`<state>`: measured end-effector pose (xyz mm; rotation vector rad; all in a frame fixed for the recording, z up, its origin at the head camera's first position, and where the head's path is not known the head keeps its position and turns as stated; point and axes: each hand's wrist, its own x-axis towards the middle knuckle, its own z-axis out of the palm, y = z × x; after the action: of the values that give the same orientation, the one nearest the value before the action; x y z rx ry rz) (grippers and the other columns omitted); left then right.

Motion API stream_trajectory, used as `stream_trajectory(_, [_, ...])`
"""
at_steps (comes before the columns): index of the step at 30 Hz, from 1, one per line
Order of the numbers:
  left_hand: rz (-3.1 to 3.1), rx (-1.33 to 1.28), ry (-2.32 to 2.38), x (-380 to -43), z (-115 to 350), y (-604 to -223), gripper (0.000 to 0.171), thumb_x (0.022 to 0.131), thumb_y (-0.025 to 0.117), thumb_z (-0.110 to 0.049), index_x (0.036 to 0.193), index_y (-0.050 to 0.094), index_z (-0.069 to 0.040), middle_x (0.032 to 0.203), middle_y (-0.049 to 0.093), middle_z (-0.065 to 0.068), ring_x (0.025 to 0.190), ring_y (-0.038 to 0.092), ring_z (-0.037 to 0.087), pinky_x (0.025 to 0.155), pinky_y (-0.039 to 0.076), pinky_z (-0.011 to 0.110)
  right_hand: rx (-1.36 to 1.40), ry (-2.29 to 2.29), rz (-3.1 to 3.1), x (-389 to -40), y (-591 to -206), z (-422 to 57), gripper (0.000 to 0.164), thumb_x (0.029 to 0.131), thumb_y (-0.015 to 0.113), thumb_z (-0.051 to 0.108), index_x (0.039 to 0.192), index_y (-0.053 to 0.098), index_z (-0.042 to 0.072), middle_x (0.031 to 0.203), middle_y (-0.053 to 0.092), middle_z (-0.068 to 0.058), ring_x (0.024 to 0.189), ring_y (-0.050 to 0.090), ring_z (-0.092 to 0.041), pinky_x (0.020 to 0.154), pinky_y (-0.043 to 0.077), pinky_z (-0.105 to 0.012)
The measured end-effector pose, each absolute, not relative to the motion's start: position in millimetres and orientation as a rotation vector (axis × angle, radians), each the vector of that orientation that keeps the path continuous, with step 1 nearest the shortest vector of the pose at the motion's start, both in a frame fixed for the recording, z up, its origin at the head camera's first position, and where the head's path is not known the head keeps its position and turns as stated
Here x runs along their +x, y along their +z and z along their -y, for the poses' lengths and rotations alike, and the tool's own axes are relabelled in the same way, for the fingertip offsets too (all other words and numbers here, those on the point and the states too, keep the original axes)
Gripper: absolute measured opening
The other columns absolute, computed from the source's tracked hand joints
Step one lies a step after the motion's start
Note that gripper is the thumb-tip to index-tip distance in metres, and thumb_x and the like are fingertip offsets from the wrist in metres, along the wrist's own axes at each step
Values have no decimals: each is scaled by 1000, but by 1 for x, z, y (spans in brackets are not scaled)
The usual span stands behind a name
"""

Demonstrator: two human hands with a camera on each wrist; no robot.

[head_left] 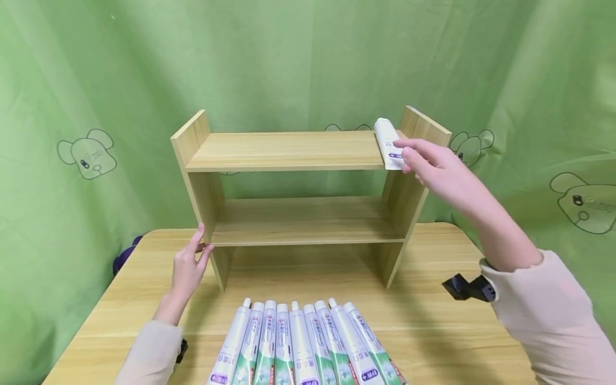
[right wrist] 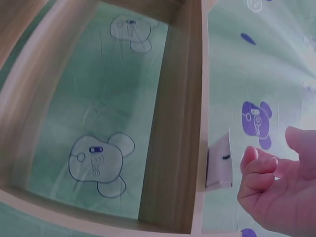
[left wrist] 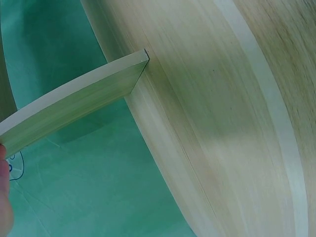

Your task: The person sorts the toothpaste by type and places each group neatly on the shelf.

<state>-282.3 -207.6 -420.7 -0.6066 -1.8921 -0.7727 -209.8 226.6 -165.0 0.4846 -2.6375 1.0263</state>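
Note:
A two-board wooden shelf unit point(head_left: 308, 220) stands on the table. At the right end of its top board lies a white toothpaste tube point(head_left: 385, 140), its flat end toward the front edge. My right hand point(head_left: 433, 166) is just right of this tube and overlaps it in the head view. The right wrist view shows its loosely curled fingers point(right wrist: 259, 168) a small gap away from the tube's flat end point(right wrist: 220, 165). My left hand point(head_left: 189, 264) holds the unit's left side panel at the middle board, thumb and forefinger around the front edge. One finger point(left wrist: 4, 192) touches the board in the left wrist view.
Several toothpaste tubes point(head_left: 299, 342), some white and some green and white, lie side by side on the table point(head_left: 433, 321) in front of the unit, caps toward it. A green curtain point(head_left: 308, 64) with cartoon heads hangs behind.

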Motion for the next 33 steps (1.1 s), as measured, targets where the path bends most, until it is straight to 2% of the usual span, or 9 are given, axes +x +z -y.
stream_trajectory(4, [1896, -608, -772, -282, 208, -421, 66, 78, 65, 2, 136, 38, -9, 106, 57, 34, 62, 64, 39, 54, 57, 43, 542, 1074, 2592, -203, -179, -226, 43, 99, 36, 30, 134, 43, 6, 83, 50, -1, 65, 43, -11, 47, 39, -21])
stream_trajectory(9, [1895, -606, -767, -282, 208, -422, 67, 76, 66, 4, 136, 39, -9, 107, 56, 33, 62, 64, 39, 54, 57, 43, 614, 1075, 2621, -196, -195, -224, 40, 99, 38, 24, 134, 42, 5, 84, 48, -6, 64, 42, -11, 45, 39, -22])
stream_trajectory(16, [1890, -603, -764, -282, 208, -422, 67, 78, 65, 2, 137, 38, -11, 107, 57, 33, 62, 64, 38, 54, 57, 43, 744, 1126, 2635, -190, -219, -221, 37, 99, 40, 19, 133, 43, 3, 84, 49, -8, 66, 45, -13, 50, 42, -24])
stream_trajectory(21, [1888, -607, -760, -283, 208, -421, 61, 82, 63, -4, 138, 37, -11, 107, 57, 33, 62, 64, 38, 53, 57, 43, 750, 1173, 2715, -189, -237, -221, 39, 100, 38, 21, 134, 41, 4, 92, 51, -12, 89, 58, -26, 59, 48, -26])
stream_trajectory(23, [1885, -607, -758, -284, 208, -421, 58, 84, 62, -7, 137, 37, -11, 107, 57, 33, 62, 64, 38, 54, 57, 44, 738, 1184, 2750, -190, -246, -222, 40, 100, 38, 23, 135, 39, 4, 107, 54, -18, 103, 56, -35, 67, 50, -28])
stream_trajectory(25, [1884, -608, -756, -284, 208, -421, 56, 86, 60, -11, 137, 38, -11, 106, 57, 33, 61, 64, 38, 55, 57, 44, 725, 1199, 2775, -191, -255, -223, 41, 99, 38, 24, 136, 39, 4, 111, 54, -20, 99, 57, -33, 66, 51, -29])
stream_trajectory(28, [1885, -607, -756, -284, 208, -422, 53, 88, 57, -18, 137, 38, -12, 104, 58, 33, 61, 64, 38, 56, 57, 45, 742, 1235, 2782, -193, -268, -223, 41, 99, 40, 22, 135, 38, 2, 107, 56, -20, 77, 55, -21, 59, 48, -25])
stream_trajectory(30, [1885, -603, -754, -284, 208, -422, 52, 90, 54, -23, 137, 38, -12, 102, 59, 33, 61, 64, 38, 55, 57, 46, 762, 1264, 2780, -195, -277, -223, 42, 99, 41, 20, 135, 38, 0, 94, 55, -15, 64, 45, -13, 51, 44, -24])
stream_trajectory(33, [1880, -601, -750, -285, 208, -422, 51, 91, 51, -27, 137, 38, -12, 100, 60, 33, 60, 64, 38, 55, 56, 46, 806, 1324, 2777, -196, -293, -223, 43, 98, 42, 18, 135, 36, -3, 86, 52, -11, 57, 39, -8, 47, 42, -23])
